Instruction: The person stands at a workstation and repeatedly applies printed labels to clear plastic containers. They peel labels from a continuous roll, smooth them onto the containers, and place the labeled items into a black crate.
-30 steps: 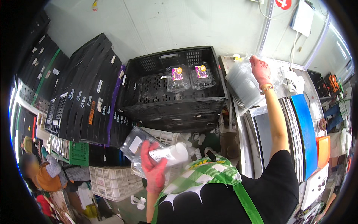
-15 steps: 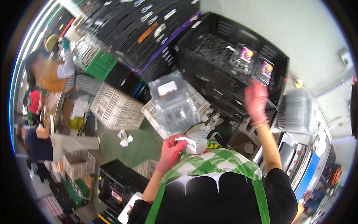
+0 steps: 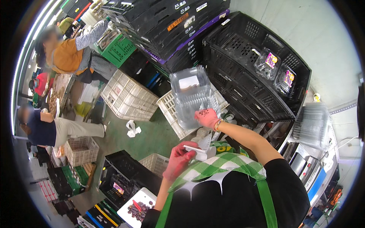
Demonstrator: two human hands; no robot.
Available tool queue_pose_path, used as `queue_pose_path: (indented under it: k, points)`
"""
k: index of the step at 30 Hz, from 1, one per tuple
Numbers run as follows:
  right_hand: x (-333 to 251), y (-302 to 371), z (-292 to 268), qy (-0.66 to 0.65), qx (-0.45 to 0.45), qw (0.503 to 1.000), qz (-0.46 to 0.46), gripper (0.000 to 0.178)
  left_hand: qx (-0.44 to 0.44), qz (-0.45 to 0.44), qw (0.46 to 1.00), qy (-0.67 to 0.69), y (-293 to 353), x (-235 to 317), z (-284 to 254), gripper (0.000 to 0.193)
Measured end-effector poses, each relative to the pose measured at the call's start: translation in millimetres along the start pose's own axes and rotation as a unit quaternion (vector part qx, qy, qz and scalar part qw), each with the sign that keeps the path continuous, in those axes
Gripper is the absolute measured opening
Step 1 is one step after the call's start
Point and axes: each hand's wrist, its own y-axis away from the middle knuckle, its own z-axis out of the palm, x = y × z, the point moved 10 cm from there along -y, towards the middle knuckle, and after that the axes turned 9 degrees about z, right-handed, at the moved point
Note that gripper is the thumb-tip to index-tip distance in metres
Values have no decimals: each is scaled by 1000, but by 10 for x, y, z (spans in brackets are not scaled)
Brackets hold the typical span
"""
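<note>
My left hand (image 3: 179, 159), in a pink glove, is closed around a small white roll of paper (image 3: 197, 152) in front of my apron. A loose pale strip (image 3: 205, 141) stands up beside that roll. At the near right edge of a stack of clear plastic containers (image 3: 192, 99), my right hand (image 3: 207, 118) has its gloved fingers curled onto the plastic. The stack rests on a white crate (image 3: 167, 110), and a white label shows on its upper part. Two filled clear packs with purple labels, a left pack (image 3: 265, 64) and a right pack (image 3: 286, 80), lie in the black crate (image 3: 232, 41).
Tall black crates (image 3: 152, 34) rise ahead. Nested clear trays (image 3: 312, 125) stand at the right by a metal machine (image 3: 300, 159). At lower left are a black crate (image 3: 121, 163) and a white tray of dark pieces (image 3: 138, 207). Two people work at the far left.
My right hand has left the packs in the black crate and come down left to the clear container stack. My left hand keeps the paper roll. The view has shifted.
</note>
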Motion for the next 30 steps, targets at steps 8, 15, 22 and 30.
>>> queue_pose_path:
  k: [8,15,22,30]
  points:
    - [207,140,-37,-19,-88,996,13,26,-49,18,995,-86,-149,12,20,27]
    - [272,-12,-3,-92,-184,975,87,30,-77,-11,993,-92,-162,-63,126,27]
    - [422,-119,-14,-37,-122,985,113,26,-87,9,992,-92,-192,-28,154,27]
    - [254,-16,-1148,-58,144,986,53,15,6,44,984,-173,-295,68,-1,16]
